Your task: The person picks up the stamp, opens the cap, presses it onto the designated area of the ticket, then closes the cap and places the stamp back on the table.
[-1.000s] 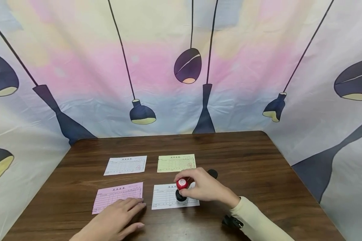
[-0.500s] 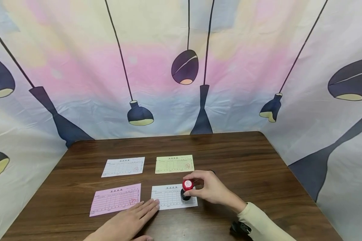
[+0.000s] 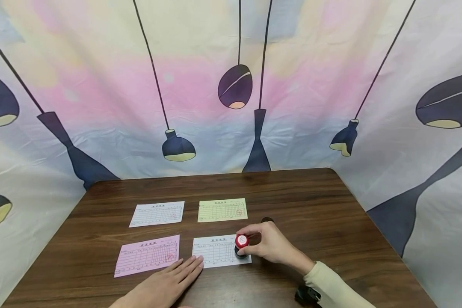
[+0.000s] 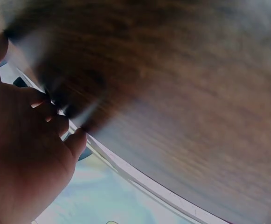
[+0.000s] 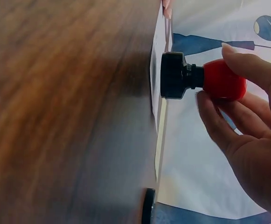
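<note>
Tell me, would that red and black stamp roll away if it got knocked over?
The stamp would probably roll on its side, since its red knob and black base look round. It might tip if pushed near the top, because the knob sits above a narrow neck. Its smooth-looking knob could feel slippery too.

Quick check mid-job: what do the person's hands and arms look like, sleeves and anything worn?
The left hand and right hand are both ungloved. The right arm wears a long, pale cream sleeve ending near the wrist, with a black item, possibly the wrist camera, beside it. No left sleeve shows.
</note>
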`<action>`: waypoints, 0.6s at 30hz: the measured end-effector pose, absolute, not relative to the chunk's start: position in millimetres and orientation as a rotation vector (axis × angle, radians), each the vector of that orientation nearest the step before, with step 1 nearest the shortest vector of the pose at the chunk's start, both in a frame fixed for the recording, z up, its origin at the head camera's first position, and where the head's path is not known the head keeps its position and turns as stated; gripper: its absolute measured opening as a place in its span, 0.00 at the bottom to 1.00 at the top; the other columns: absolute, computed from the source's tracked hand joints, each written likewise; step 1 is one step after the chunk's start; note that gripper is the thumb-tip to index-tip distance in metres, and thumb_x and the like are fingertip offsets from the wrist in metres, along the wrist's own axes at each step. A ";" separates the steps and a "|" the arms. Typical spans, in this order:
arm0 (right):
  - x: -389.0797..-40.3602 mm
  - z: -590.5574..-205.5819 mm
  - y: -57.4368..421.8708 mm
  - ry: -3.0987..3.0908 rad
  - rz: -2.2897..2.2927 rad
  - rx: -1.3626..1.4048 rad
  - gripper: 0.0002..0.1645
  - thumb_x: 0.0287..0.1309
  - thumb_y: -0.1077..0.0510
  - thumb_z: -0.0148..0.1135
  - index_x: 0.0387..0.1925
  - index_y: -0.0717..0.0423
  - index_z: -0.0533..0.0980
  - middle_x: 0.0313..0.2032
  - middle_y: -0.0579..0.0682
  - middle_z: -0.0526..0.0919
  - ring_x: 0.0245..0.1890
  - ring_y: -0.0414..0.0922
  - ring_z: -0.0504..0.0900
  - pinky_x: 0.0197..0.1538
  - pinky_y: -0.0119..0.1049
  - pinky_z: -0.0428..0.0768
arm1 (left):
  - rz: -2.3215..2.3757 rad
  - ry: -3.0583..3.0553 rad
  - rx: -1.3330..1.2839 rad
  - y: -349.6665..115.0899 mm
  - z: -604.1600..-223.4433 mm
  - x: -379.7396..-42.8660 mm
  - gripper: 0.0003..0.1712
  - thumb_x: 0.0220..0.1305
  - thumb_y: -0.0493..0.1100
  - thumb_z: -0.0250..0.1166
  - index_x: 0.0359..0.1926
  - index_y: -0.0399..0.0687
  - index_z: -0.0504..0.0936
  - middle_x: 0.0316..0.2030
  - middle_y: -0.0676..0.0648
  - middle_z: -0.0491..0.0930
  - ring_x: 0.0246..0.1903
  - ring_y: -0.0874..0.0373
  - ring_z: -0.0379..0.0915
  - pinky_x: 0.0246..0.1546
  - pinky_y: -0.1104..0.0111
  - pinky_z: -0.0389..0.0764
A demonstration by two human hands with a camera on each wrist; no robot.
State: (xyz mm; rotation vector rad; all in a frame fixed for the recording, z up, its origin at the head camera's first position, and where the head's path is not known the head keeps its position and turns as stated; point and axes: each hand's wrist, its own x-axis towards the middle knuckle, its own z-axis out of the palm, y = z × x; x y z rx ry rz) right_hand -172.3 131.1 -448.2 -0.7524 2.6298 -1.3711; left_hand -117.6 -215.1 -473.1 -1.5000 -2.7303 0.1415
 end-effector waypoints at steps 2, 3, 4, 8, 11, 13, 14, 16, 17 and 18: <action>-171.9 -449.6 130.9 2.617 -1.368 -0.737 0.23 0.49 0.55 0.84 0.49 0.49 0.89 0.40 0.40 0.93 0.39 0.29 0.86 0.44 0.34 0.88 | 0.133 -2.747 -1.501 -214.6 -472.8 -117.7 0.55 0.72 0.81 0.42 0.81 0.47 0.60 0.79 0.46 0.66 0.75 0.49 0.68 0.67 0.57 0.80; -171.7 -450.2 130.7 2.605 -1.370 -0.733 0.23 0.49 0.55 0.84 0.49 0.50 0.89 0.41 0.41 0.93 0.38 0.30 0.86 0.44 0.34 0.88 | 0.128 -2.754 -1.501 -214.3 -472.5 -117.8 0.54 0.72 0.81 0.42 0.81 0.47 0.60 0.79 0.46 0.65 0.75 0.49 0.68 0.67 0.57 0.80; -171.6 -450.6 130.6 2.593 -1.373 -0.729 0.24 0.49 0.55 0.84 0.50 0.51 0.89 0.41 0.42 0.93 0.38 0.30 0.86 0.44 0.33 0.88 | 0.123 -2.764 -1.500 -214.0 -472.2 -117.9 0.54 0.72 0.80 0.42 0.82 0.47 0.60 0.79 0.46 0.65 0.75 0.49 0.68 0.67 0.57 0.80; -171.1 -451.6 129.8 2.573 -1.370 -0.720 0.25 0.49 0.56 0.84 0.51 0.55 0.88 0.43 0.45 0.93 0.38 0.31 0.87 0.43 0.30 0.87 | 0.101 -2.772 -1.493 -213.5 -471.8 -117.7 0.51 0.75 0.78 0.43 0.82 0.47 0.60 0.80 0.46 0.65 0.76 0.49 0.68 0.67 0.56 0.80; -171.1 -451.3 129.0 2.577 -1.363 -0.709 0.25 0.49 0.56 0.84 0.51 0.54 0.88 0.43 0.45 0.93 0.38 0.31 0.86 0.43 0.27 0.86 | 0.088 -2.721 -1.488 -214.2 -473.8 -117.3 0.49 0.76 0.75 0.46 0.82 0.47 0.61 0.79 0.46 0.66 0.75 0.49 0.69 0.67 0.56 0.80; -171.0 -450.8 128.5 2.579 -1.359 -0.705 0.24 0.49 0.56 0.84 0.50 0.53 0.88 0.43 0.45 0.93 0.38 0.31 0.86 0.42 0.26 0.85 | 0.085 -2.678 -1.483 -215.0 -475.4 -116.9 0.48 0.76 0.74 0.48 0.81 0.47 0.61 0.79 0.46 0.67 0.74 0.49 0.70 0.66 0.57 0.81; -170.9 -450.6 128.3 2.578 -1.360 -0.703 0.24 0.49 0.56 0.84 0.50 0.53 0.89 0.43 0.44 0.93 0.37 0.31 0.86 0.42 0.26 0.85 | 0.082 -2.663 -1.481 -215.2 -476.0 -116.6 0.48 0.76 0.74 0.49 0.81 0.47 0.62 0.79 0.46 0.67 0.74 0.49 0.70 0.66 0.57 0.81; -170.7 -450.2 128.2 2.570 -1.365 -0.702 0.23 0.50 0.56 0.84 0.50 0.52 0.89 0.42 0.44 0.93 0.37 0.31 0.86 0.42 0.26 0.85 | 0.082 -2.654 -1.480 -215.5 -476.5 -116.3 0.48 0.76 0.74 0.49 0.81 0.47 0.62 0.78 0.46 0.67 0.74 0.49 0.70 0.66 0.57 0.81; -170.6 -450.1 128.1 2.564 -1.368 -0.700 0.23 0.50 0.56 0.84 0.50 0.52 0.89 0.42 0.44 0.93 0.37 0.31 0.86 0.42 0.26 0.85 | 0.082 -2.651 -1.479 -215.6 -476.5 -115.9 0.48 0.76 0.74 0.49 0.81 0.47 0.62 0.78 0.46 0.67 0.74 0.49 0.70 0.66 0.57 0.81; -170.5 -450.1 128.1 2.561 -1.370 -0.699 0.23 0.50 0.56 0.84 0.50 0.52 0.89 0.42 0.44 0.93 0.37 0.31 0.87 0.42 0.27 0.85 | 0.083 -2.647 -1.479 -215.8 -476.4 -115.5 0.48 0.76 0.74 0.49 0.81 0.46 0.62 0.78 0.46 0.67 0.74 0.49 0.71 0.65 0.57 0.81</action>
